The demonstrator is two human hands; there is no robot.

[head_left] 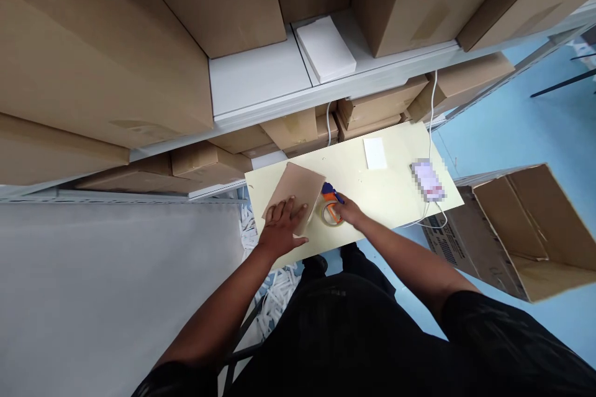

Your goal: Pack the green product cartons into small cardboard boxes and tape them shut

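Observation:
A brown cardboard piece, perhaps a flat box (294, 189), lies on the left part of the pale yellow table (354, 180). My left hand (283, 226) rests on its near side, fingers spread. Just right of the cardboard, my right hand (349, 209) grips a tape dispenser (329, 196) with blue and orange parts. A roll of tape sits in the dispenser, held low over the table by the cardboard's right edge. Whether the dispenser touches the cardboard I cannot tell.
A white card (375, 153) and a blurred phone (427, 180) with a white cable lie on the table's right part. Shelves of cardboard boxes (242, 0) rise behind; a white paper stack (326, 49) sits there. An open carton (535, 236) stands right, paper strips (277, 298) below.

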